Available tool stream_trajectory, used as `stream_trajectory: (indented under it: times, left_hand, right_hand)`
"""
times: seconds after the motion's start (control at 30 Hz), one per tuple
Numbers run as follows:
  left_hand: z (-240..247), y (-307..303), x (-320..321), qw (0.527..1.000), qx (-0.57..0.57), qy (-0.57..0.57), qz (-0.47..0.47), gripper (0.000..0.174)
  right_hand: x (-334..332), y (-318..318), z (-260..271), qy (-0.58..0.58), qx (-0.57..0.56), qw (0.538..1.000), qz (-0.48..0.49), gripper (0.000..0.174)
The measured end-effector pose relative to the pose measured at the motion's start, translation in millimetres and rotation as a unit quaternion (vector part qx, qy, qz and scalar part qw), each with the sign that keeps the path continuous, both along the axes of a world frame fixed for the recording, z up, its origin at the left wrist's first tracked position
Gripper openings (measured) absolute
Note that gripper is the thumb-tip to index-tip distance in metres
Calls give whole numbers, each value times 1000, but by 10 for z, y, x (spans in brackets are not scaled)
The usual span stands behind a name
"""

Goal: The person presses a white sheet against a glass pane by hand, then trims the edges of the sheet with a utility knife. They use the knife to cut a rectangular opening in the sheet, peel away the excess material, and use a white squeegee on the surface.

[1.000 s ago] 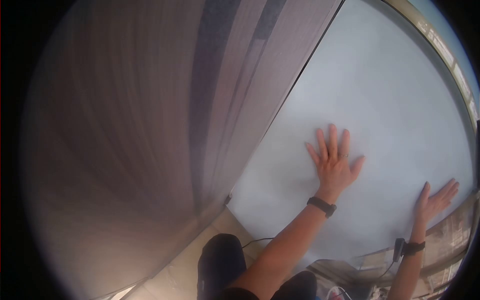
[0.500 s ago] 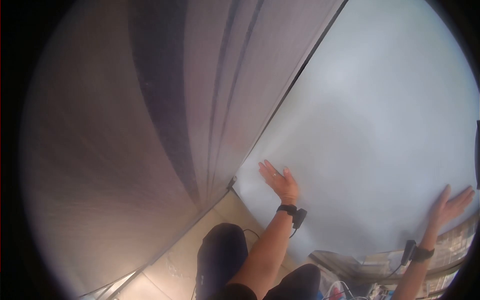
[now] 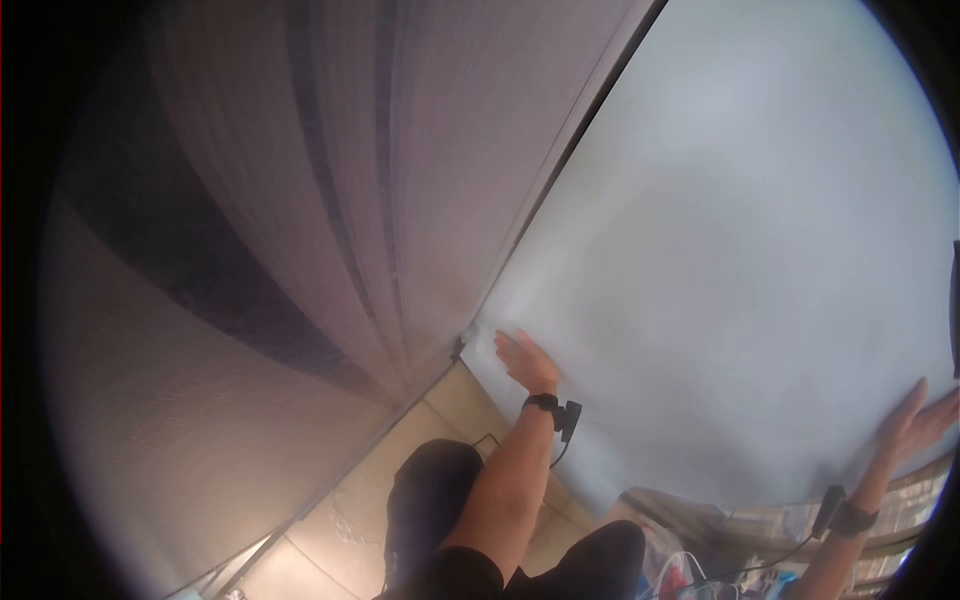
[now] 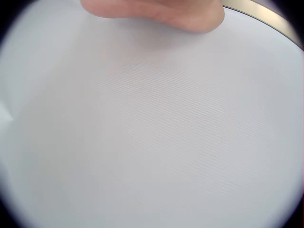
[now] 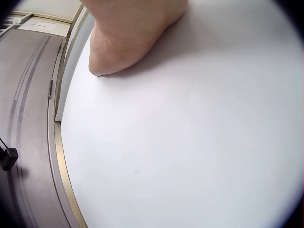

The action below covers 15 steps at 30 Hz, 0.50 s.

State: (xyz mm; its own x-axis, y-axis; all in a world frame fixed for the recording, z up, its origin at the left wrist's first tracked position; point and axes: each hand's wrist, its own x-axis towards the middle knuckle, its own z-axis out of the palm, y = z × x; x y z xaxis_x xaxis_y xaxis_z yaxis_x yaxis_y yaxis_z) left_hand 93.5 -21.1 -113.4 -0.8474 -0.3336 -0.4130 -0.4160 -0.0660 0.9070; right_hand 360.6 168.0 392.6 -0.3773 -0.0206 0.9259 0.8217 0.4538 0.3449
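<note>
Before the person spreads a large smooth white sheet, its left side running along a dark seam beside a brown wood-grain panel. Flat near the sheet's lower left corner lies the left hand, fingers extended toward the seam. The right hand rests on the sheet at the far right, thumb spread away from straight fingers. Only the heel of the left hand shows in the left wrist view, close on the white surface. In the right wrist view the right hand's heel presses there too, its fingers hidden.
Light floor tiles and the person's dark-clothed knees lie below. A plastic bag with things in it stands at the bottom. Black wrist cameras with cables hang on both wrists. A gold-coloured edge strip borders the sheet.
The left hand has moved from the middle of the sheet down and left to its lower left corner. The right hand stays on the sheet, slightly farther right in view as the head view shifts.
</note>
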Motion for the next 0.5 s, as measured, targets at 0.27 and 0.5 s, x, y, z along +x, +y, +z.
stream_trajectory:
  times: [0.27, 0.5]
  left_hand:
    - [-830, 3, -31, 996, -50, 68, -5, 67]
    - [-1487, -339, -363, 963, 240, -37, -118, 70]
  right_hand:
    - [136, 293, 44, -12, 107, 987, 120, 81]
    - [154, 32, -205, 100, -81, 984, 123, 108]
